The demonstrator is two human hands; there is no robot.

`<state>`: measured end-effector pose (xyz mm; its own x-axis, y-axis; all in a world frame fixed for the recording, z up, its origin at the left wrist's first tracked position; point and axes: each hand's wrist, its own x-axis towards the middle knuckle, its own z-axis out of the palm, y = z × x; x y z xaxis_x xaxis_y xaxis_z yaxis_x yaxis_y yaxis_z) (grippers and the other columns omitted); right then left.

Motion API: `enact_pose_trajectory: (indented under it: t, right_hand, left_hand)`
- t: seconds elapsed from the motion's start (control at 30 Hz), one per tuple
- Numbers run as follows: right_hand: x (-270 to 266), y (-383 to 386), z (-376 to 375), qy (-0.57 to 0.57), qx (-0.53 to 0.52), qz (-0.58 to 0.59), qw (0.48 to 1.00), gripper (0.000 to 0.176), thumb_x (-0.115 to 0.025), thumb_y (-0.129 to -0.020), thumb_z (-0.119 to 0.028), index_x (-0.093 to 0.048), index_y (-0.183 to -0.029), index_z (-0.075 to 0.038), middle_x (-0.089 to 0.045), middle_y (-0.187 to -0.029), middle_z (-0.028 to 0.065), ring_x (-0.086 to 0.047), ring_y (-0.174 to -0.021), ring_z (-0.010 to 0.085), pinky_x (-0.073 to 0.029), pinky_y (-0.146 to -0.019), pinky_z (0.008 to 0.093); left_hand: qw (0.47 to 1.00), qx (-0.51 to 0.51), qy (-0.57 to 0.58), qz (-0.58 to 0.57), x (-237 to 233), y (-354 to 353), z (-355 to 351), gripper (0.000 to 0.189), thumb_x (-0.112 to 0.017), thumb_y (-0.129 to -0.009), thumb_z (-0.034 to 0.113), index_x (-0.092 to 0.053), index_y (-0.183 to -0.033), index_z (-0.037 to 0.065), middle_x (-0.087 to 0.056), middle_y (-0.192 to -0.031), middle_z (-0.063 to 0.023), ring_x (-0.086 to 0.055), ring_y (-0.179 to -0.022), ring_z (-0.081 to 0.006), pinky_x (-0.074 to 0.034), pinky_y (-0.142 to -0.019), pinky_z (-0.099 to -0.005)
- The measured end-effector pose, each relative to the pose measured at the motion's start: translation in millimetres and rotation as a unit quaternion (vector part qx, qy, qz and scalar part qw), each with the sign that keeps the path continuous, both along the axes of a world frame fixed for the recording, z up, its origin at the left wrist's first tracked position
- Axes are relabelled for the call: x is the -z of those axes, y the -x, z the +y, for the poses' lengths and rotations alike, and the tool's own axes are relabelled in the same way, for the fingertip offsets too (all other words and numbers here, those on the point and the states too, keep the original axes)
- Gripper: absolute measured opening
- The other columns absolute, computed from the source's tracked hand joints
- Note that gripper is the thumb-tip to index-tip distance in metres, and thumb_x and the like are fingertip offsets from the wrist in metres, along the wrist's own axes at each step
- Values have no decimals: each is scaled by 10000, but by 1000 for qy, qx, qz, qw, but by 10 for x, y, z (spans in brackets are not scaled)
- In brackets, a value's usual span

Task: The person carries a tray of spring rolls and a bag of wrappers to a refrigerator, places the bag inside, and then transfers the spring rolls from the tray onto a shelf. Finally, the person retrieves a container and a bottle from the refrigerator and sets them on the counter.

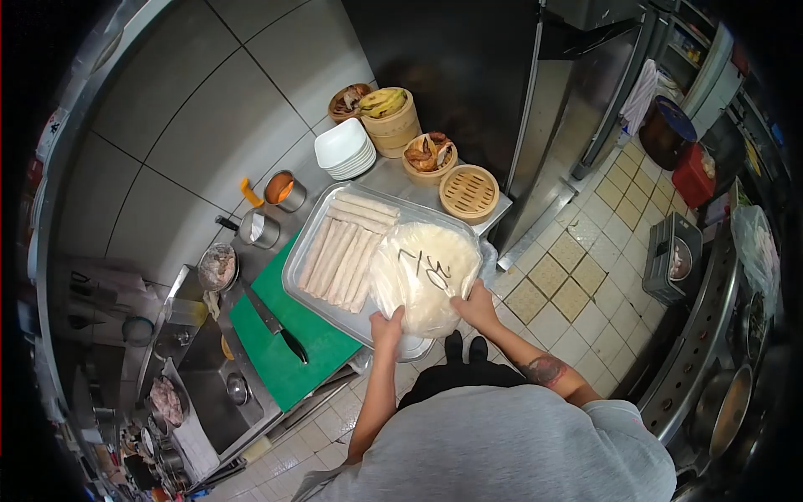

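Both hands gripped a clear, marked bag point(428, 266) by its near edge, the left hand point(387, 326) and right hand point(473, 306) each closed on the plastic, thumb uppermost. The bag was ahead of and between them, over the right end of a tray point(290, 279), beside pale rolls point(341, 255), at the worktop's point(390, 174) near edge.

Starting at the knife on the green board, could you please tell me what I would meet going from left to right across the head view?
Knife → pale rolls → marked plastic bag → right hand, gripping that bag → grey crate → large pan.
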<state>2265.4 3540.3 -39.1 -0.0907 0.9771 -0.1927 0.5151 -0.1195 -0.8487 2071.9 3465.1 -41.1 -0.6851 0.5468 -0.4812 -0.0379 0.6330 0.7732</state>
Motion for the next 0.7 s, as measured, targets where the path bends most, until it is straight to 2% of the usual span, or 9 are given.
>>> enact_pose_trajectory:
  t: [0.1, 0.2, 0.3, 0.4, 0.5, 0.6, 0.63, 0.67, 0.7]
  right_hand:
    - [-221, -94, 11, 34, -25, 115, 992, 367, -590, -729, -113, -535, -1039, 75, -629, -831, 176, -611, -697, 251, -488, -675, 313]
    - [-323, -65, 51, 32, -74, 226, 971, 427, -568, -734, -45, -517, -1151, 33, -642, -950, 136, -618, -810, 221, -482, -746, 310]
    - [-216, -11, 143, 72, -30, 369, 926, 510, -515, -721, -1, -477, -1228, 26, -611, -1081, 139, -611, -917, 250, -489, -808, 338]
    - [-302, -245, 370, 214, 13, 596, 774, 546, -488, -684, 7, -472, -1229, 21, -576, -1146, 156, -590, -1006, 271, -489, -874, 364]
    - [-702, -387, 518, 210, -21, 589, 780, 559, -460, -643, 34, -476, -1201, 31, -589, -1104, 144, -597, -988, 270, -484, -900, 365]
    - [-546, -500, 938, 215, -97, 539, 809, 568, -453, -630, 46, -484, -1198, 33, -611, -1029, 130, -610, -898, 227, -506, -819, 325]
    - [-721, -473, 1061, 221, -115, 525, 814, 601, -460, -619, 43, -471, -1220, 34, -620, -951, 119, -605, -820, 191, -509, -743, 291]
    - [-1005, -388, 1118, 215, -129, 498, 830, 623, -460, -611, 39, -462, -1234, 32, -612, -909, 100, -590, -792, 162, -503, -721, 269]
    - [-868, -360, 1345, 183, -197, 454, 849, 643, -463, -607, 37, -456, -1250, 23, -599, -926, 80, -571, -773, 137, -494, -713, 250]
  left_hand:
    - [932, -101, -111, -331, 43, 104, 155, 505, -652, -819, 188, -465, -1180, -112, -614, -1048, -194, -639, -871, -299, -543, -738, -397]
    - [927, 7, -139, -348, -7, 118, 388, 458, -601, -837, 98, -439, -1217, -100, -587, -1127, -199, -623, -967, -316, -533, -831, -412]
    - [888, 55, -238, -390, -226, -3, 451, 504, -582, -836, 71, -392, -1284, -60, -531, -1226, -199, -585, -1056, -312, -510, -878, -409]
    - [866, 55, -309, -389, -760, -151, 388, 540, -524, -838, -15, -343, -1348, -8, -475, -1303, -182, -533, -1143, -286, -472, -934, -421]
    - [851, 122, -374, -348, -939, -122, 169, 633, -589, -869, 187, -282, -1395, 17, -410, -1374, -179, -456, -1230, -309, -395, -1019, -447]
    - [615, 46, -523, -588, -1124, 51, 29, 854, -609, -811, 517, -252, -1425, 42, -350, -1432, -156, -388, -1280, -339, -300, -1082, -473]
    - [744, -26, -492, -452, -1292, 43, 52, 1011, -524, -730, 731, -258, -1429, 50, -325, -1450, -165, -372, -1289, -354, -281, -1085, -494]
    - [732, 1, -487, -477, -1224, 132, 43, 951, -550, -753, 672, -277, -1419, 51, -355, -1427, -167, -388, -1277, -349, -303, -1072, -492]
    - [719, 27, -481, -501, -1082, 262, 33, 892, -576, -777, 614, -297, -1410, 52, -385, -1405, -168, -404, -1265, -344, -325, -1060, -490]
